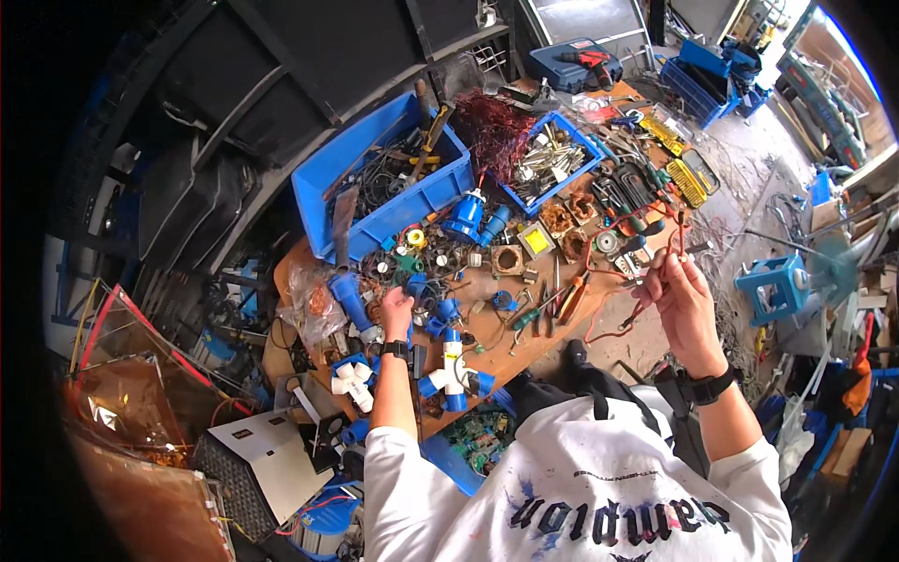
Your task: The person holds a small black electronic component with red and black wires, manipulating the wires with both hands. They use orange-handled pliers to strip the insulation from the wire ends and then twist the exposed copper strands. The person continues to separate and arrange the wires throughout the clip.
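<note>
My right hand is raised over the table's right edge, thumb and fingers pinched on a red wire. The wire's loops hang below the hand and run left over the tools. My left hand reaches in among dark and blue parts on the left of the table, fingers curled. What they grip, if anything, is hidden. Beside that hand lie a blue cylindrical fitting and a green star-shaped knob. Nearer me is a white and blue pipe fitting.
A large blue crate of cables and a smaller blue tray of metal pieces stand at the back. Screwdrivers, pliers and copper coils cover the wooden table. A teal fan stands right; a white panel lies left.
</note>
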Tool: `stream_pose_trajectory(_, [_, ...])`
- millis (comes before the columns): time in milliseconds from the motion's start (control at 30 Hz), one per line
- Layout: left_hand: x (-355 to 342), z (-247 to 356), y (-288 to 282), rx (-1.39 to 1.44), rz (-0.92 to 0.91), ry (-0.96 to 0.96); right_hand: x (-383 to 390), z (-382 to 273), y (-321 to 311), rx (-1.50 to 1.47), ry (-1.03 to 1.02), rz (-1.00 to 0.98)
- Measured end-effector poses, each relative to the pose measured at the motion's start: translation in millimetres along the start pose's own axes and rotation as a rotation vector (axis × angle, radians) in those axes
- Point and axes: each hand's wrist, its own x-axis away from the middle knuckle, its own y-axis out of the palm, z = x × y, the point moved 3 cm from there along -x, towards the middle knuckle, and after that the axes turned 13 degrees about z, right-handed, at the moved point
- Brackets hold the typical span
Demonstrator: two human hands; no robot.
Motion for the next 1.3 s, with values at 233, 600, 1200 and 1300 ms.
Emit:
stream_pose_trajectory(233, [6.1,-59.9,16.5,-0.055,-0.035,-0.169,0.6,-4.4,5.5,0.019,-0.002,-0.031])
stream_pose_trajectory(600, [56.3,-10.5,32.9,0.279,0.135,-0.009,-16.4,-9.2,7.9,-0.144,0.065,0.03])
stream_pose_trajectory(1200, [217.8,336.4,-25.7,0.467,-0.061,0.871,-9.6,12.0,90.0,-0.085,0.228,-0.394])
stream_pose_trajectory(1300, [210.5,339.8,-22.7,0.618,-0.301,0.58,-1.0,8.5,101.0,0.013,0.173,-0.432])
